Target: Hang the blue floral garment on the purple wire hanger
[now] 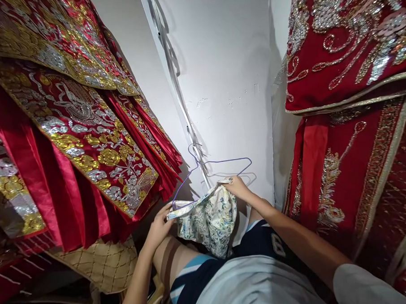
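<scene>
A white garment with a blue and yellow floral print (pixel 209 221) hangs between my two hands, above my lap. My left hand (pixel 161 224) grips the left end of its waistband, fingers closed round the edge. The upper right edge of the cloth is pinched in my right hand (pixel 238 189). Behind the waistband is a purple wire hanger (pixel 227 160), its lower left part overlapped by the cloth. The hanger's hook lies near the white metal strip on the wall. Whether the garment is fixed to the hanger I cannot tell.
Red costumes with gold and silver sequins (pixel 87 130) hang at the left. More beaded red garments (pixel 351 163) hang at the right. A white metal strip (pixel 172 72) runs down the pale wall (pixel 226 79). Quilted tan fabric (pixel 103 264) lies low on the left.
</scene>
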